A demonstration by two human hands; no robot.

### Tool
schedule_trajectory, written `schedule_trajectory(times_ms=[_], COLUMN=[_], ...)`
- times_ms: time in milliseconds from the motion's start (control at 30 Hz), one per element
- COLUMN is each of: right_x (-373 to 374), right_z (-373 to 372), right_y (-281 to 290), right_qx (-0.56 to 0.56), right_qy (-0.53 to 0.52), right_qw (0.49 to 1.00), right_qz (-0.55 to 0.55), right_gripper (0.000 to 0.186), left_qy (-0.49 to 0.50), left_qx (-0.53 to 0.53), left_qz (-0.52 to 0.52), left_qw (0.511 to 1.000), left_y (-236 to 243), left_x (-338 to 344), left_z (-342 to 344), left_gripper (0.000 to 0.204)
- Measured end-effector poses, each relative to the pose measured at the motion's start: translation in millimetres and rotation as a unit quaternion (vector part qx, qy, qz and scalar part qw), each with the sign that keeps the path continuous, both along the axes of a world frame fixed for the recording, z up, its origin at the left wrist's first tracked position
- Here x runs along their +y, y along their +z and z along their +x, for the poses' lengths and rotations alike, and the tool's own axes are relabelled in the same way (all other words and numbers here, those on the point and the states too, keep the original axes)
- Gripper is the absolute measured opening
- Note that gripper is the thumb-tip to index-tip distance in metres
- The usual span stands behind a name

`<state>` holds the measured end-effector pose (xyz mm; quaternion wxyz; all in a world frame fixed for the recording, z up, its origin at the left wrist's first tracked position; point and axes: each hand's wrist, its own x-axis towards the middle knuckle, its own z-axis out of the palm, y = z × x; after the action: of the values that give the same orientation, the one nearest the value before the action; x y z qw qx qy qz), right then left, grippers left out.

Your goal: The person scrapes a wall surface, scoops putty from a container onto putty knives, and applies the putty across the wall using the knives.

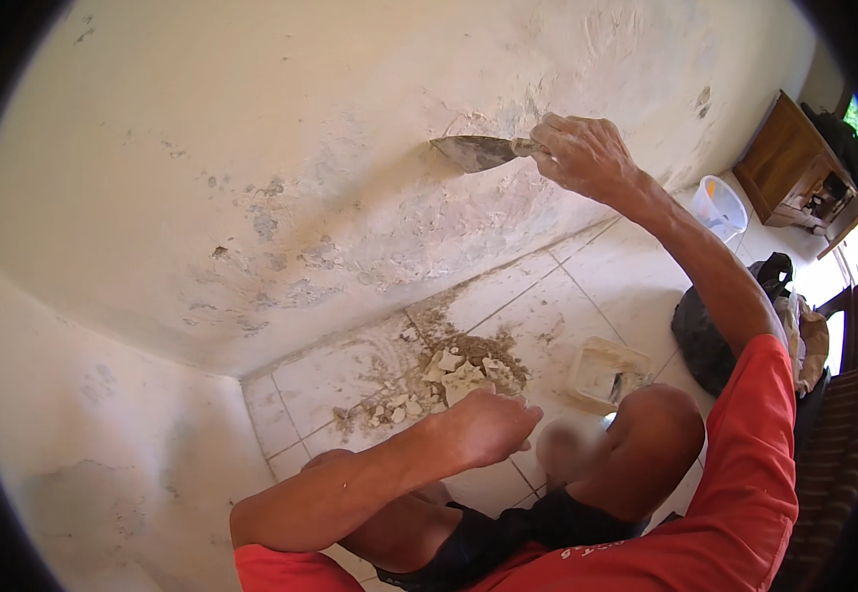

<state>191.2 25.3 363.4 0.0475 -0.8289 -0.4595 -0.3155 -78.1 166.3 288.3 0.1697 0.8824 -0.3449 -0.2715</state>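
Observation:
My right hand point(587, 153) is wrapped round the handle of a pointed trowel point(473, 153). The grey, smeared blade points left and lies close against the peeling plaster wall point(350, 227); whether its edge touches cannot be told. Flaked, stained and pitted plaster runs along the lower wall. My left hand point(493, 426) hangs with fingers curled inward above the floor, and nothing shows in it. Just beyond it lies a heap of plaster chips and brown debris point(464, 373) on the tiles.
An open, dusty plastic tub point(587, 367) stands right of the heap. Farther right are a dark bag point(702, 340), a white bucket point(720, 209) and a wooden cabinet point(784, 158). A striped seat point(843, 454) borders the right side. Another wall point(104, 424) meets the plaster wall at left.

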Motion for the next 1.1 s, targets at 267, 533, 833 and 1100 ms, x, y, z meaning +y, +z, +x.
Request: schedule_trajectory(times_ms=[267,533,833,1100], right_x=[-15.7,-43.1,-82.0,-125.1], right_z=[16.1,36.9,91.5,128.0], right_y=[-2.3,4.1,6.5,10.1], right_qx=[0.039,0.065,0.174,0.264], right_qy=[-0.029,-0.033,-0.071,-0.089], right_qw=[0.999,0.997,0.979,0.952], right_qz=[0.000,0.028,0.074,0.129], right_gripper=[0.012,0.020,0.024,0.027], left_qy=[0.020,0.044,0.059,0.071], left_qx=[0.008,0.022,0.034,0.014], left_qz=[0.013,0.014,0.049,0.018], left_qw=[1.000,0.999,0.996,0.997], left_y=[6.0,-0.1,1.2,-8.4], left_x=[3.8,9.2,3.8,3.7], left_z=[4.5,6.1,12.1,14.2], left_gripper=[0.034,0.032,0.032,0.034])
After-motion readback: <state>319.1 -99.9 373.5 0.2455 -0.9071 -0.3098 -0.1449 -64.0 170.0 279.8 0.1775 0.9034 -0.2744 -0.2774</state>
